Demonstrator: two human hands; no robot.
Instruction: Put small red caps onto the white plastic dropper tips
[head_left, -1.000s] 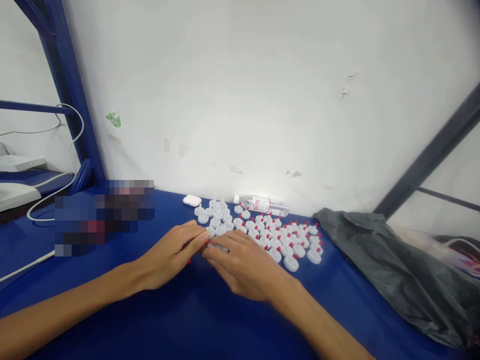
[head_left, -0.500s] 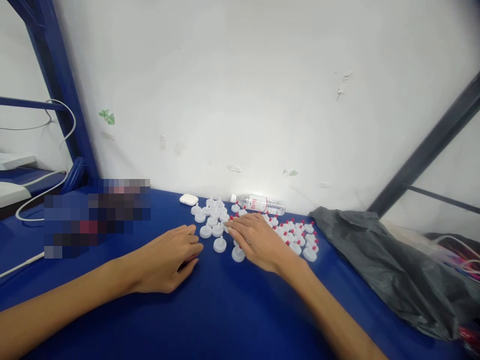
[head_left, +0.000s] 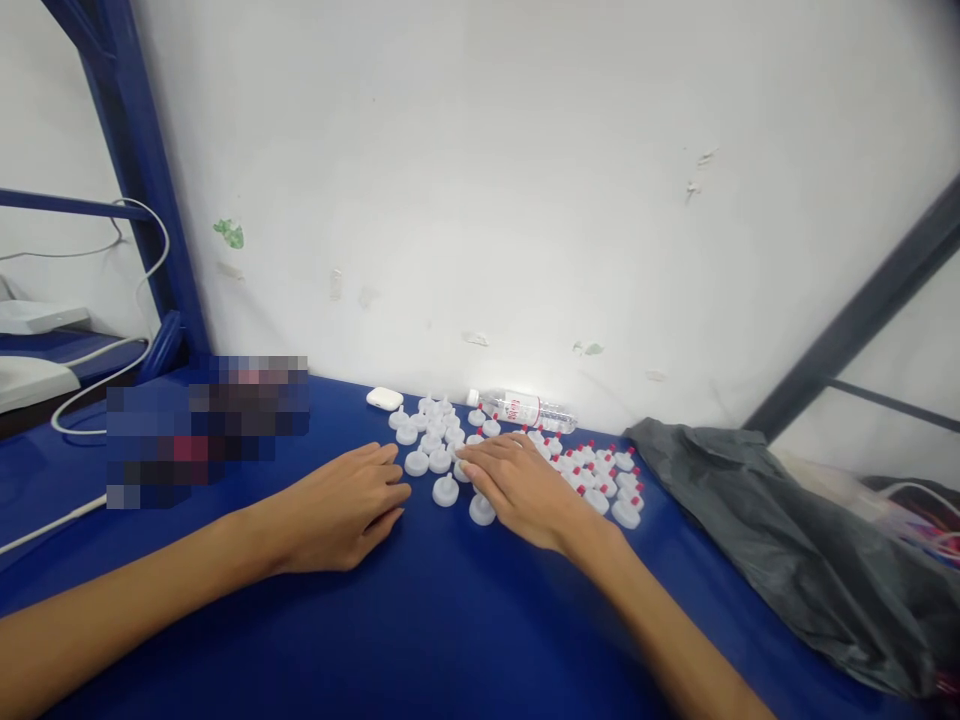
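Several white plastic nozzle caps (head_left: 445, 490) stand on the blue tabletop (head_left: 450, 620), round at the base with a thin spout. On the left side of the group the spouts are bare, while many caps on the right (head_left: 626, 512) carry red tips. My right hand (head_left: 517, 490) lies palm down over the middle of the group, fingers stretched out, hiding some caps beneath it. Whether it touches them I cannot tell. Just left of the caps, my left hand (head_left: 337, 510) rests on the table with loosely bent fingers, the thumb apart, and nothing visible in it.
A clear bottle (head_left: 521, 408) with a red-and-white label lies behind the caps against the wall. Left of it sits a small white case (head_left: 385, 399). Dark grey fabric (head_left: 780, 540) covers the right side. A white cable (head_left: 56, 520) and a blurred-out patch lie left.
The view has turned slightly left, so the scene sits a little further right. Both hands and the caps keep nearly the same places on the table.
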